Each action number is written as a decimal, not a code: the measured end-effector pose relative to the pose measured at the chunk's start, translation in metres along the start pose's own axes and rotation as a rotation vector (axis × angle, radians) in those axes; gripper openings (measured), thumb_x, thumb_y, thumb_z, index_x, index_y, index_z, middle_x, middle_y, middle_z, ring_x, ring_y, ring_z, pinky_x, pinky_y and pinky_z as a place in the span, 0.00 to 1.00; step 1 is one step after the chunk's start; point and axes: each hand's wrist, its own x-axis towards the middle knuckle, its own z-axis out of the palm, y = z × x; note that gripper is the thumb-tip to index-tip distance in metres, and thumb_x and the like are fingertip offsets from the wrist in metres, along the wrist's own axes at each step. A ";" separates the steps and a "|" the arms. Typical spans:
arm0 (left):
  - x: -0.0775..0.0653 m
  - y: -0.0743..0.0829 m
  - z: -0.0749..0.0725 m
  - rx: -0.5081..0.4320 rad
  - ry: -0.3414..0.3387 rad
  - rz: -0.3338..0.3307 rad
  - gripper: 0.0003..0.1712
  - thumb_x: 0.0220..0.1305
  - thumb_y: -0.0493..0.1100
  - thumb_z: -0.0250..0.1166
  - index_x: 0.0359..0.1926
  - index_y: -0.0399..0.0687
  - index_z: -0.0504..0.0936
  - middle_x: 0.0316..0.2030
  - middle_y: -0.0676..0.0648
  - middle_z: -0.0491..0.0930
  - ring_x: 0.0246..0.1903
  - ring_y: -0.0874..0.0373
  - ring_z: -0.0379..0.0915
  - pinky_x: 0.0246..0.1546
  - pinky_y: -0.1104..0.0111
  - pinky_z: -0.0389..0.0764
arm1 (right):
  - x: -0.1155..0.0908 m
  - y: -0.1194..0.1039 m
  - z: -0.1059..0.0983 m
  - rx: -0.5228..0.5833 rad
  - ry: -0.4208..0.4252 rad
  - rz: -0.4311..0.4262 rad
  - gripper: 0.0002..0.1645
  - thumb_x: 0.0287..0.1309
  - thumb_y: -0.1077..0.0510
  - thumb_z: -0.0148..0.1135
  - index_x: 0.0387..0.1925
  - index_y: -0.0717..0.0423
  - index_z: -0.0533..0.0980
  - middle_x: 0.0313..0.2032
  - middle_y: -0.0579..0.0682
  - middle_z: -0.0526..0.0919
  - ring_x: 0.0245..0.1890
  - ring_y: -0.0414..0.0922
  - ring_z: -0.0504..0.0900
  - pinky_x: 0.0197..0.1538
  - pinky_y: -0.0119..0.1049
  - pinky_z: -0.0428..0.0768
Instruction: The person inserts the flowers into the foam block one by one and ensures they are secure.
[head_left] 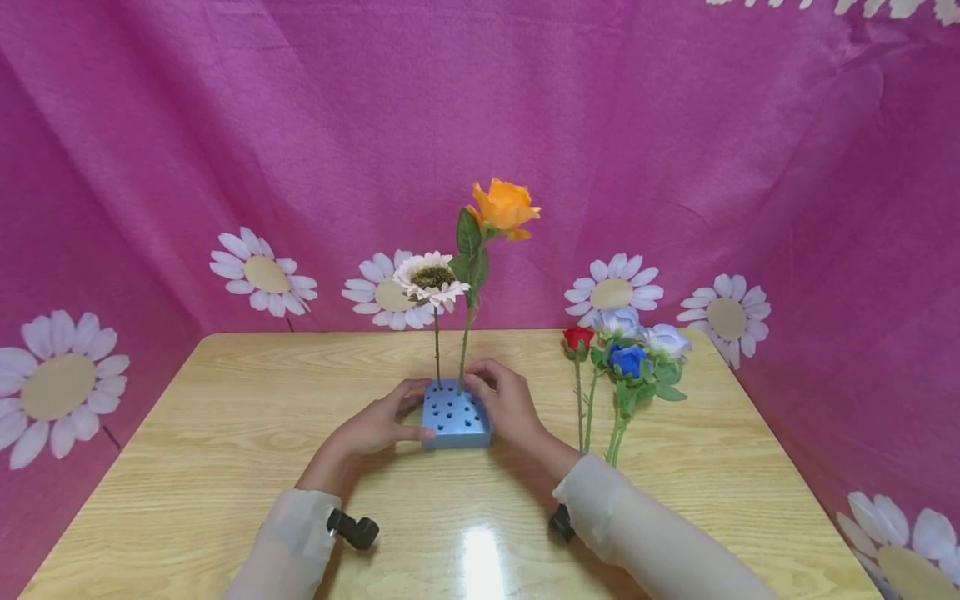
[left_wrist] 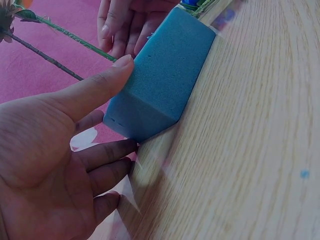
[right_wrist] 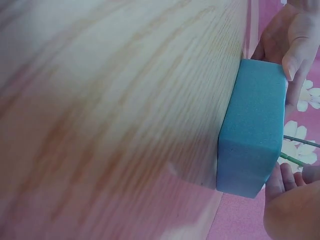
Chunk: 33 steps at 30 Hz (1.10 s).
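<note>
A blue foam block (head_left: pixel 456 425) dotted with several holes in its top sits on the table between both hands. My left hand (head_left: pixel 384 421) holds its left side, the thumb at the front corner and the fingers spread along the side toward the back. At the back right edge, my right hand (head_left: pixel 508 404) rests against the block with relaxed fingers, close to a green stem. An orange rose (head_left: pixel 504 206) stands upright on that stem in the block. Left of it stands a pale pink daisy-like flower (head_left: pixel 431 279) on a thin dark stem.
To the right on the wooden table (head_left: pixel 225 417) lie a red rose (head_left: pixel 578 338), a blue rose (head_left: pixel 628 360) and pale lilac flowers (head_left: pixel 664 340); my right forearm overlaps their stems. A pink cloth (head_left: pixel 360 125) with printed daisies hangs around the table's back and sides.
</note>
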 end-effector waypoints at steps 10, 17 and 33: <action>0.000 0.002 0.000 -0.015 0.000 0.005 0.50 0.64 0.46 0.74 0.79 0.48 0.56 0.76 0.32 0.60 0.77 0.36 0.52 0.75 0.39 0.51 | -0.005 0.001 -0.005 0.022 0.001 0.013 0.10 0.73 0.61 0.60 0.49 0.62 0.82 0.46 0.53 0.89 0.49 0.47 0.87 0.53 0.40 0.85; 0.000 0.001 0.000 -0.014 -0.002 0.001 0.50 0.64 0.47 0.74 0.79 0.49 0.56 0.76 0.32 0.60 0.77 0.36 0.51 0.75 0.39 0.51 | -0.010 0.002 -0.010 0.033 0.022 0.008 0.10 0.71 0.62 0.62 0.49 0.64 0.82 0.46 0.55 0.89 0.49 0.49 0.87 0.54 0.45 0.84; 0.000 0.001 0.001 -0.030 0.001 -0.026 0.52 0.62 0.47 0.76 0.79 0.49 0.56 0.77 0.34 0.59 0.78 0.37 0.50 0.76 0.41 0.51 | -0.019 0.011 -0.025 0.063 0.035 0.031 0.11 0.70 0.61 0.65 0.49 0.61 0.83 0.43 0.52 0.89 0.47 0.48 0.87 0.53 0.42 0.84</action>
